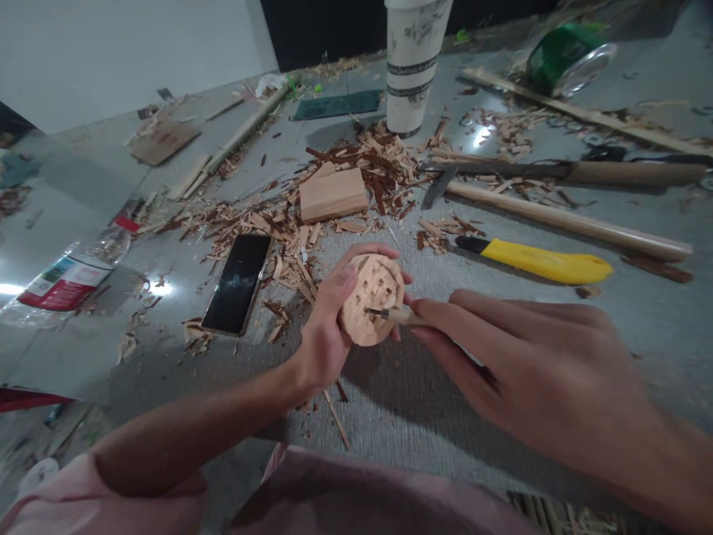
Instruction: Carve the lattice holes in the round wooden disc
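My left hand point(328, 319) is wrapped around a round, pale wooden disc point(365, 331) with small hollows and raised shapes cut into its face. In my right hand point(535, 357) is a small wood carving chisel point(404, 317), pinched by its light handle between thumb and fingers. Its metal tip meets the carved face of the disc near the middle. The far edge of the disc is partly covered by my left fingers. Beyond the disc a rectangular wood block point(334, 195) lies among shavings point(382, 167).
A yellow utility knife point(549, 261) and a wooden rod point(573, 221) lie to the right. On the left are a phone point(238, 282) and a plastic bottle point(72, 275). A paper cup point(412, 70) stands at the back, with a green can point(568, 59) on its side farther right.
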